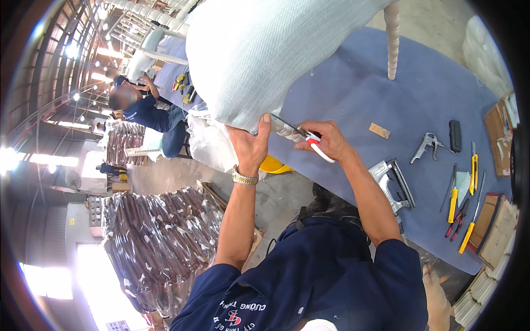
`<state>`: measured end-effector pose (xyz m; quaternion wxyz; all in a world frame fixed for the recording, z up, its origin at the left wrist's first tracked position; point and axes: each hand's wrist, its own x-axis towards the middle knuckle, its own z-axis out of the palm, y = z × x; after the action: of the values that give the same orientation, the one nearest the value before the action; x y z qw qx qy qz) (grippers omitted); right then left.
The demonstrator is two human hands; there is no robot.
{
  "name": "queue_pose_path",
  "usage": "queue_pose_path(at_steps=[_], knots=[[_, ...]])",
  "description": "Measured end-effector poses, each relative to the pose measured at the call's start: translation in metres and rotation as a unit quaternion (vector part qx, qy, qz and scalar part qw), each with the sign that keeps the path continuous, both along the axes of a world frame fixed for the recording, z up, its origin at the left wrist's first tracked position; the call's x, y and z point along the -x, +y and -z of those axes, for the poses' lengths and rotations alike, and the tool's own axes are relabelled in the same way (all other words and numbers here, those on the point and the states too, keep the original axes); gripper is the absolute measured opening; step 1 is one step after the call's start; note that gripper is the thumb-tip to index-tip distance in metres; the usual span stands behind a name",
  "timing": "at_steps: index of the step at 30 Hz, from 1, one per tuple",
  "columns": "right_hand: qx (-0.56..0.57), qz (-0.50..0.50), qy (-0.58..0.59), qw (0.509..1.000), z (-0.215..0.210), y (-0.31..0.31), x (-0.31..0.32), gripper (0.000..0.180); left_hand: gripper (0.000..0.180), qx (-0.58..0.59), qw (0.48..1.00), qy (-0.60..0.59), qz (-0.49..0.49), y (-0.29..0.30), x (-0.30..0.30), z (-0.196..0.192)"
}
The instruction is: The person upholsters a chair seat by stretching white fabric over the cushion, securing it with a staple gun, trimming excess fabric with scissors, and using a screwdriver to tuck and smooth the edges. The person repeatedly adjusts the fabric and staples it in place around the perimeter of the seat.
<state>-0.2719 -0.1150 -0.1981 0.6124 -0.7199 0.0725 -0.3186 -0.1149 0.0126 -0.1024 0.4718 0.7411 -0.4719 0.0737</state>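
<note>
A large upholstered piece covered in pale grey-green fabric lies on the blue work table, its turned white leg standing up. My left hand, with a metal watch on the wrist, grips the fabric at the piece's lower edge. Beside it, my right hand is closed on a tool with red and white handles, whose metal tip lies against that same edge.
On the table to my right lie a pneumatic stapler, an air blow gun, yellow utility knives, red pliers and a small wood block. Wrapped dark furniture legs are stacked at lower left. Another person works at the far table.
</note>
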Motion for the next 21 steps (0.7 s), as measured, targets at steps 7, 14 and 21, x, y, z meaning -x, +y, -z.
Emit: queue_pose_path(at_steps=[7,14,21], knots=[[0.109,0.147,0.186,0.965,0.034,-0.019,0.063,0.054,0.088,0.114,0.982,0.135,0.066,0.013,-0.003,0.010],[0.177,0.304,0.410,0.842,0.081,-0.073,0.180,0.057,0.064,0.067,0.739,0.649,0.166,0.000,-0.072,0.051],[0.154,0.406,0.443,0.785,0.059,-0.058,0.175,0.054,0.084,-0.157,0.518,0.678,0.496,-0.099,-0.069,-0.009]])
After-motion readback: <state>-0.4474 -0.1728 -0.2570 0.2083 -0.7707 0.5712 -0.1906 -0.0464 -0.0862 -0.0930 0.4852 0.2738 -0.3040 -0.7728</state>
